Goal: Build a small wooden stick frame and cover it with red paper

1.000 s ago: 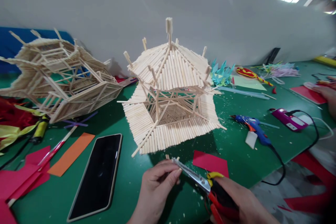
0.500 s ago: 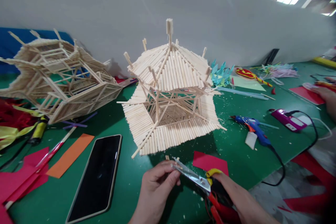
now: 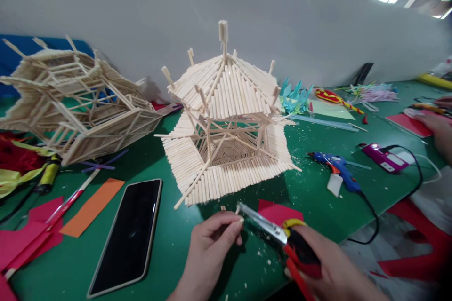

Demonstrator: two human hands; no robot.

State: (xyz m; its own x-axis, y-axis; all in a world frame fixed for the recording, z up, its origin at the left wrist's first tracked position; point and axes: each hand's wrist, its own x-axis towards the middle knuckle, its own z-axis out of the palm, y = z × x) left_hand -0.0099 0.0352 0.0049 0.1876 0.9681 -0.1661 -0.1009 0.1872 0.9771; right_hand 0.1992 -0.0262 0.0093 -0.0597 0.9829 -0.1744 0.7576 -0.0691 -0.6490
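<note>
Just in front of the stick pavilion point(image 3: 229, 91), the person's left hand point(image 3: 212, 249) is rising from the bottom edge, its wrist low and its fingers curling inward toward the right. Its grip is pinching a short wooden stick point(image 3: 238, 211) between thumb and index finger. The fingers are hiding most of the stick; its bare end is pointing up and away from the person, next to the tips of the scissors point(image 3: 278, 232). Whether the metal is touching the wood, I cannot tell.

From the lower right, the right hand point(image 3: 325, 258) is reaching in at a slant, its grip closing around the scissors' black, red and yellow handles. The scissors' long axis is running diagonally, the 2 blades lying nearly together and pointing up-left, toward the left hand.

Behind both hands, the pavilion is standing upright on the green surface point(image 3: 173, 244), its 2 stick-covered tiers widening downward and its top post pointing up. Red paper point(image 3: 277, 211) is lying just beyond the blades. A smartphone point(image 3: 127, 237) is resting left of the left hand, and a blue glue gun point(image 3: 334, 164) is lying farther right, its nozzle pointing left.
</note>
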